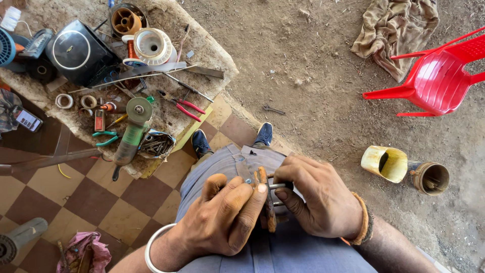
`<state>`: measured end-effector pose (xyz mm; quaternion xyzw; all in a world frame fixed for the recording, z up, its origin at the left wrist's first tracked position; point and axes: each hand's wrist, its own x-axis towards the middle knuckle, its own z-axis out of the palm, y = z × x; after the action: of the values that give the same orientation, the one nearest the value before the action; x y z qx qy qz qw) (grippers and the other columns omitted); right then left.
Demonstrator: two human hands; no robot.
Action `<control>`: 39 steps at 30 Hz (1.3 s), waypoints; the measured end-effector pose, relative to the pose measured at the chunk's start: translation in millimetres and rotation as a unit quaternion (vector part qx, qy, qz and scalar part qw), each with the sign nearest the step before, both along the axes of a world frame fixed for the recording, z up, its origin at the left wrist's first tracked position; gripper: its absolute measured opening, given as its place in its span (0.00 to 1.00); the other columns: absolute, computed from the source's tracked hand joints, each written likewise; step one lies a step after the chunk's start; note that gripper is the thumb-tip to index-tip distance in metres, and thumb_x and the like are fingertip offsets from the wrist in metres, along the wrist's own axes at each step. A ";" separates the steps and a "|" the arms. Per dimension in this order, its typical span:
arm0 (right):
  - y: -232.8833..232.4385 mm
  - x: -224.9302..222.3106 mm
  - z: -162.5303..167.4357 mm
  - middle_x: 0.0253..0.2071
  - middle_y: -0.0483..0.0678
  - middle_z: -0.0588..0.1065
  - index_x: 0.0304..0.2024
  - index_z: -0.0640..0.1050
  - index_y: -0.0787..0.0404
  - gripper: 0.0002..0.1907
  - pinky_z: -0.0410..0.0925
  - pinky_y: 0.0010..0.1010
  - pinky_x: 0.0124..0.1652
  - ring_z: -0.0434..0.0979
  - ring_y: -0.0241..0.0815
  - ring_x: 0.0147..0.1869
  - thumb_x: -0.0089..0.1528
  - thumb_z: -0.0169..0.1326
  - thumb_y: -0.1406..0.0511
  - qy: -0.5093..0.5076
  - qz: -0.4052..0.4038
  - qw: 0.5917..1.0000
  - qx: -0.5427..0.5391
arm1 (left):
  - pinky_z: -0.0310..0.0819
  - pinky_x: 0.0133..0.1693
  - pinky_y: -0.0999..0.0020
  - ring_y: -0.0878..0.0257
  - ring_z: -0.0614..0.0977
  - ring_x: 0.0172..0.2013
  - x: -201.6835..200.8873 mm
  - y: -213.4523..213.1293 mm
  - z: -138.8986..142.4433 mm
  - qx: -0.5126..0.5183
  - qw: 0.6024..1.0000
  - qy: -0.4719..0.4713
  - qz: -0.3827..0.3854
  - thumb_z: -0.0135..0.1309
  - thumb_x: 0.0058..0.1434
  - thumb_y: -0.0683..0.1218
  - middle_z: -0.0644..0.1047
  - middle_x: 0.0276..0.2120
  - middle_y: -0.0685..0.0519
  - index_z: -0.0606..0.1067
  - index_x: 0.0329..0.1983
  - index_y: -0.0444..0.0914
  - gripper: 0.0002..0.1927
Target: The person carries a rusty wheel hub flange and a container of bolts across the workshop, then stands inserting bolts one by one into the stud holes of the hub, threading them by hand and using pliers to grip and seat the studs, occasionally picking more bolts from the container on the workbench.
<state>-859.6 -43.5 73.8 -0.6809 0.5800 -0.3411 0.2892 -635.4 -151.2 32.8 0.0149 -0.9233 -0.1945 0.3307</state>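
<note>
— Nearest us, our left hand [222, 215] wraps a rusty, narrow metal piece [268, 202] on our lap, fingers closed round it with the thumb laid along its top. What is it exactly?

— We cannot tell; it looks like a worn blade or bracket, brown with rust. Our right hand [318, 199] pinches a small grey metal rod [280, 186] that meets the piece from the side, so both grips are narrow and full.

— How do we do this well?

— We judge it best to keep the left grip firm and low against the thigh, and let only the right fingers work the rod (small moves, no levering across the knuckles). The rusty edge lies close to our left fingertips, so we mind that.

— Room to move?

— Plenty to the right: bare dirt floor out to the yellow cylinder [385, 163] and the red plastic chair [439, 81]. To the left it is tighter; the tabletop [212, 55] edge sits just beyond our shoes [232, 139], with the green angle grinder [132, 132] and red-handled pliers [184, 108] near that edge.
</note>
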 end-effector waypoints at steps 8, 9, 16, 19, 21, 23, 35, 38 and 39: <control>-1.3 3.4 -3.0 0.33 0.50 0.72 0.44 0.71 0.63 0.09 0.67 0.39 0.33 0.74 0.50 0.34 0.64 0.56 0.68 0.022 -0.029 0.999 -0.032 | 0.74 0.54 0.57 0.49 0.78 0.51 -8.2 2.6 -1.3 0.041 0.997 -0.022 0.068 0.54 0.67 0.32 0.69 0.56 0.36 0.63 0.65 0.20 0.25; -1.4 3.8 -3.3 0.33 0.51 0.72 0.44 0.71 0.63 0.09 0.67 0.39 0.32 0.73 0.51 0.33 0.63 0.56 0.69 0.025 -0.033 0.999 -0.035 | 0.73 0.53 0.57 0.48 0.79 0.51 -8.7 2.2 -0.4 0.050 0.995 -0.031 0.077 0.54 0.66 0.33 0.69 0.55 0.36 0.64 0.64 0.19 0.25; -4.4 8.9 -5.9 0.34 0.50 0.73 0.44 0.71 0.64 0.07 0.67 0.38 0.32 0.74 0.49 0.33 0.64 0.54 0.70 0.053 -0.056 0.996 -0.038 | 0.67 0.49 0.56 0.51 0.79 0.47 -9.4 -5.9 11.5 0.058 0.991 -0.087 0.084 0.57 0.61 0.41 0.74 0.47 0.39 0.72 0.56 0.20 0.23; -4.9 9.7 -5.0 0.34 0.51 0.73 0.44 0.71 0.64 0.07 0.67 0.38 0.31 0.74 0.49 0.33 0.64 0.54 0.70 0.055 -0.058 0.996 -0.040 | 0.64 0.46 0.56 0.53 0.79 0.44 -11.0 -9.1 16.8 0.013 0.990 -0.101 0.096 0.55 0.62 0.43 0.75 0.44 0.41 0.74 0.53 0.23 0.21; -6.0 9.8 -4.8 0.33 0.50 0.73 0.44 0.71 0.64 0.07 0.66 0.37 0.31 0.74 0.48 0.33 0.64 0.54 0.70 0.057 -0.058 0.996 -0.040 | 0.65 0.47 0.57 0.54 0.78 0.44 -12.5 -12.1 18.5 0.020 0.991 -0.099 0.088 0.54 0.63 0.43 0.75 0.45 0.41 0.74 0.54 0.24 0.21; -7.4 9.8 -4.6 0.33 0.50 0.73 0.43 0.71 0.64 0.07 0.66 0.37 0.31 0.74 0.48 0.32 0.65 0.54 0.70 0.058 -0.058 0.996 -0.041 | 0.65 0.48 0.57 0.54 0.78 0.44 -12.7 -15.2 19.4 0.019 0.992 -0.098 0.077 0.53 0.63 0.44 0.75 0.45 0.41 0.74 0.53 0.24 0.20; -11.5 7.4 -7.4 0.30 0.49 0.71 0.41 0.72 0.63 0.05 0.65 0.37 0.29 0.72 0.47 0.30 0.64 0.54 0.69 0.044 -0.067 0.996 -0.032 | 0.69 0.47 0.57 0.52 0.77 0.43 -14.3 -27.0 16.8 0.021 0.995 -0.093 0.034 0.53 0.61 0.45 0.74 0.45 0.40 0.73 0.52 0.24 0.21; -11.8 6.6 -9.7 0.29 0.48 0.71 0.41 0.72 0.63 0.05 0.65 0.37 0.29 0.72 0.47 0.30 0.64 0.54 0.68 0.043 -0.072 0.996 -0.022 | 0.69 0.47 0.57 0.52 0.77 0.43 -14.9 -28.2 16.6 0.030 0.995 -0.090 0.030 0.53 0.61 0.45 0.74 0.45 0.40 0.74 0.52 0.25 0.21; -12.1 6.2 -10.3 0.29 0.48 0.71 0.41 0.72 0.63 0.05 0.65 0.37 0.29 0.72 0.47 0.30 0.65 0.54 0.67 0.040 -0.072 0.996 -0.021 | 0.69 0.47 0.57 0.51 0.77 0.43 -15.0 -28.9 16.5 0.031 0.995 -0.090 0.029 0.53 0.60 0.45 0.74 0.45 0.40 0.74 0.52 0.25 0.21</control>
<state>-853.4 -55.5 63.6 -0.6561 0.6314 -0.3457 0.2266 -650.4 -180.1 49.3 0.0692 -0.9421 -0.2108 0.2514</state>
